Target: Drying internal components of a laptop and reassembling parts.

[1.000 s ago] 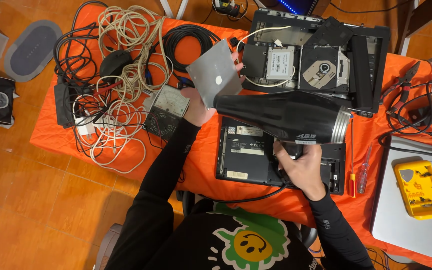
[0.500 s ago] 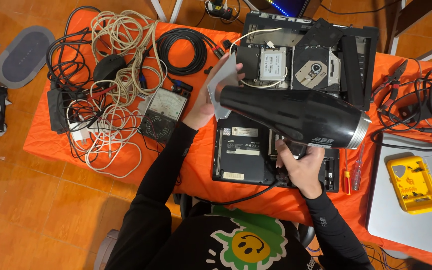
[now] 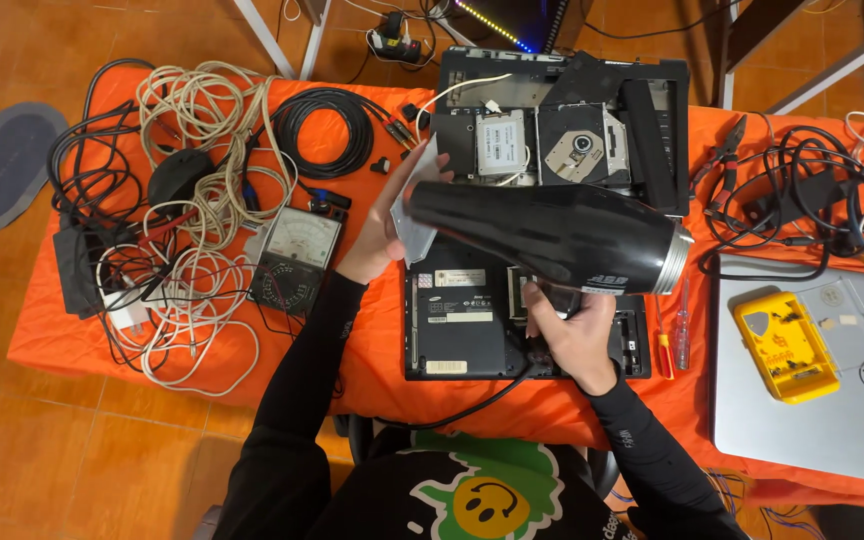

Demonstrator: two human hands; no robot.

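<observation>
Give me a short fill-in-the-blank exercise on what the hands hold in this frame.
1. The right hand grips a black ____ by its handle.
2. The left hand holds a flat ____ panel at the dryer's nozzle.
3. Both are over an opened laptop on an ____ cloth.

Missing words: hair dryer; grey; orange

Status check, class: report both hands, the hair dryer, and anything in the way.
Right hand grips black hair dryer by its handle. Left hand holds grey panel at its nozzle. Opened laptop directly beneath.

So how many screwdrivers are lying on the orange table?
2: a red-and-yellow screwdriver and a clear-handled screwdriver, side by side right of the hair dryer. Cables may hide more.
</observation>
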